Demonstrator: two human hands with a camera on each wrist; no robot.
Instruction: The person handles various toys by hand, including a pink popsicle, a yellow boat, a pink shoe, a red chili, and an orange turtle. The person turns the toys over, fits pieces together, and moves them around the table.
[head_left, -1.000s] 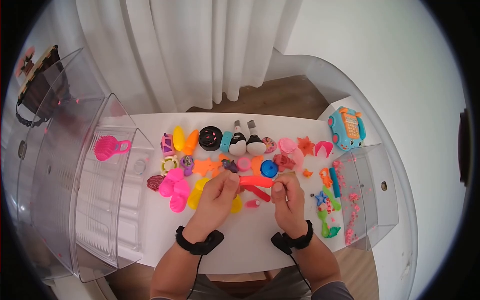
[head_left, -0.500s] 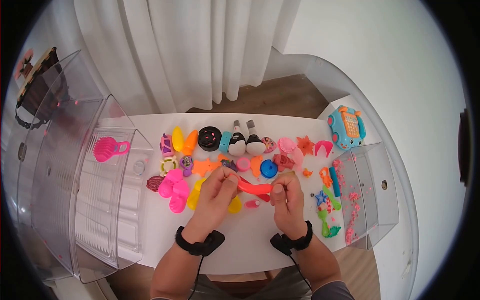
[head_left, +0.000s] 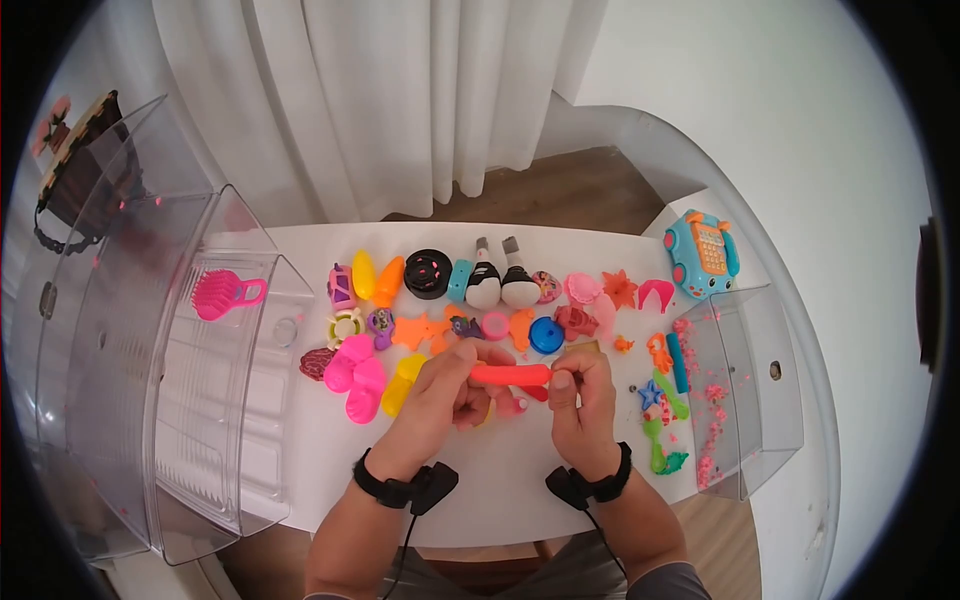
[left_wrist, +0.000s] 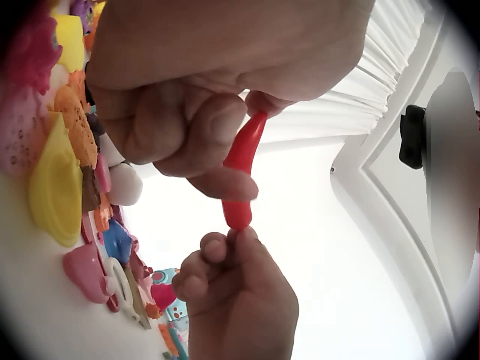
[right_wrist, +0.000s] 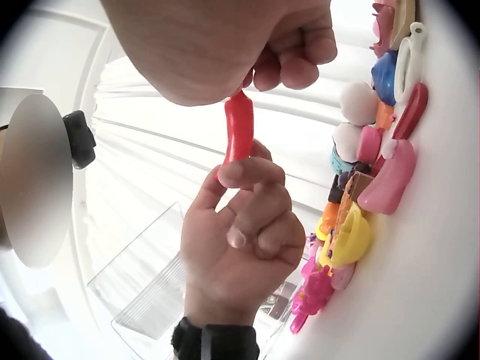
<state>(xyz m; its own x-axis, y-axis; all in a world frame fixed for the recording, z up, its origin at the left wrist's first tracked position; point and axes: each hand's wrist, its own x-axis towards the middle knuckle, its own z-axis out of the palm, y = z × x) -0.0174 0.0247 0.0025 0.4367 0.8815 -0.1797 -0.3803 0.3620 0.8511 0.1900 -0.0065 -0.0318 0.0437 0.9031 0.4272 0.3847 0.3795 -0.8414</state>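
Note:
A glossy red toy chili pepper (head_left: 512,375), slightly curved, is held up between both hands over the table. My left hand (head_left: 440,395) pinches its tapered end between thumb and fingers, covering the tip in the head view. At the thicker end, my right hand (head_left: 583,408) grips the pepper with thumb and fingertips. In the left wrist view the pepper (left_wrist: 241,169) narrows towards the left hand. Beneath the hands lie a yellow toy (head_left: 402,385) and a small pink piece (head_left: 513,406).
Rows of toys cross the white table (head_left: 500,490), among them a blue round lid (head_left: 546,336) and a pink cluster (head_left: 355,377). A clear bin with a pink scoop (head_left: 228,294) stands left. At the right are another clear bin (head_left: 765,440) and a toy phone (head_left: 702,255).
The pepper has turned in my hands, and now lies nearly level in the head view. My left fingers have shifted and spread lower around its end. The right hand keeps its grip.

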